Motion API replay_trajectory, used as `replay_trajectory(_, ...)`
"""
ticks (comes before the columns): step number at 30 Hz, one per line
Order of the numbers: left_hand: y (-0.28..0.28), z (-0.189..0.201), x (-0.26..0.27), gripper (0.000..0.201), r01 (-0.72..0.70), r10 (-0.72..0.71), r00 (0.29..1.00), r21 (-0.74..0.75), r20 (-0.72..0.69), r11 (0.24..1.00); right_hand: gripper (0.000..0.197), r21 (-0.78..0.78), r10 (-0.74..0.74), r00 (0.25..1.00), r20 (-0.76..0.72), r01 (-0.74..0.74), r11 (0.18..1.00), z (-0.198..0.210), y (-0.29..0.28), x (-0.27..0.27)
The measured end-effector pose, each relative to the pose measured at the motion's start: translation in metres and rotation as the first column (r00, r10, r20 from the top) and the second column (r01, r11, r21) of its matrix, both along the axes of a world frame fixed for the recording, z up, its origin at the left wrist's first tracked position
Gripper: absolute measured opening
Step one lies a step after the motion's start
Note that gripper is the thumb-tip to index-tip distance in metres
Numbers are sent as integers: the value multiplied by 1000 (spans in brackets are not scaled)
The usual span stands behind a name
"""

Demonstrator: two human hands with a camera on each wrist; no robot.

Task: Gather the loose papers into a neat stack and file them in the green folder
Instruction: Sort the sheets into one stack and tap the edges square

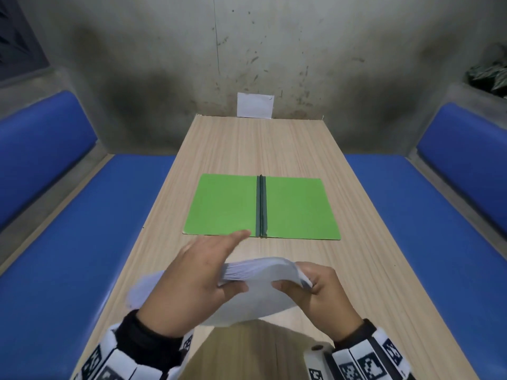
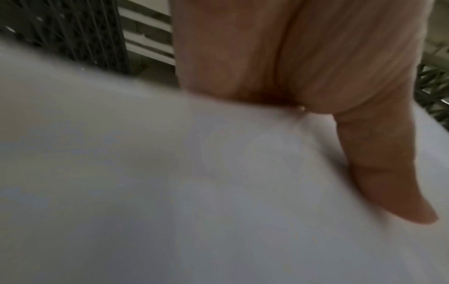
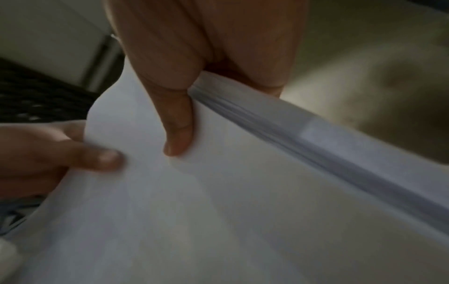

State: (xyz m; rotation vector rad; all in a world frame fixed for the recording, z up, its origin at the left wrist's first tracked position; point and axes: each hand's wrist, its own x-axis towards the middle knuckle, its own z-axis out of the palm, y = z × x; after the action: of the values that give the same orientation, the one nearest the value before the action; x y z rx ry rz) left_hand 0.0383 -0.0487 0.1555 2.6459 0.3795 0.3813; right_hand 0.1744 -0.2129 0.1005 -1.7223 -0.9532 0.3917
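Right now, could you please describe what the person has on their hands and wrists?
Both hands are bare: the left hand and the right hand wear no gloves. Each wrist has a black cuff and a band of white blocks printed with black square codes.

The green folder (image 1: 262, 207) lies open and flat on the tabletop (image 1: 274, 144), its two covers spread either side of a dark central spine. Nearer the person, the white papers (image 1: 258, 292) form one thick stack, lifted off the tabletop, bowed upward, edges roughly aligned.
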Motion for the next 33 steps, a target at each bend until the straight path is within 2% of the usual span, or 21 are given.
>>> replay_trajectory(1,-2,-2,1,51,1,-1,1000,-44,-1,999,9,4,28,995,101,-28,1000,5,-1,0)
replay_trajectory(3,0,-6,2,7,-24,22,1000,-208,-12,978,21,24,23,986,166,-27,999,14,-3,3)
replay_trajectory(5,1,-14,0,13,-62,69,998,-426,2,903,26,57,-53,991,123,46,997,16,-7,10)
replay_trajectory(7,4,-18,-3,10,-128,172,985,-615,13,778,33,30,-173,979,108,171,985,13,-15,23)
replay_trajectory(9,10,-20,-9,9,-174,273,962,-746,12,643,67,-69,-320,936,146,332,941,1,-28,40)
replay_trajectory(11,21,-27,-17,29,-166,315,949,-832,11,529,105,-182,-433,901,29,431,884,-12,-42,53)
replay_trajectory(13,33,-37,-24,65,-160,313,950,-851,6,501,130,-175,-399,887,-233,366,914,-27,-49,58)
replay_trajectory(15,36,-42,-26,81,-143,297,955,-863,9,485,120,-48,-214,840,-499,220,974,-37,-49,59)
replay_trajectory(17,35,-46,-24,77,-119,278,960,-881,14,458,97,-32,-88,785,-613,86,996,-41,-46,55)
replay_trajectory(18,34,-48,-22,68,-109,281,960,-890,22,443,89,-48,-74,768,-636,57,997,-42,-44,52)
replay_trajectory(21,28,-54,-13,28,-118,375,926,-906,48,407,77,-48,-154,751,-643,161,986,-39,-38,46)
replay_trajectory(22,26,-58,-10,17,-136,441,895,-907,59,398,62,-28,-192,761,-620,223,974,-37,-36,44)
replay_trajectory(24,17,-67,-4,9,-206,571,817,-882,84,424,16,36,-265,776,-572,346,937,-29,-27,33)
replay_trajectory(25,11,-72,-1,7,-225,608,787,-868,106,443,9,67,-309,782,-541,407,911,-28,-22,26)
replay_trajectory(27,-4,-81,5,5,-212,624,768,-863,143,459,12,105,-350,776,-524,466,878,-32,-14,13)
replay_trajectory(29,-15,-92,8,15,-221,627,769,-866,127,448,16,117,-339,783,-521,458,881,-36,-7,-1)
replay_trajectory(31,-20,-105,7,45,-207,605,789,-880,109,427,31,107,-331,794,-510,440,891,-46,-6,-6)
replay_trajectory(33,-20,-110,6,61,-148,582,800,-893,144,424,44,98,-356,799,-485,454,886,-51,-8,-5)
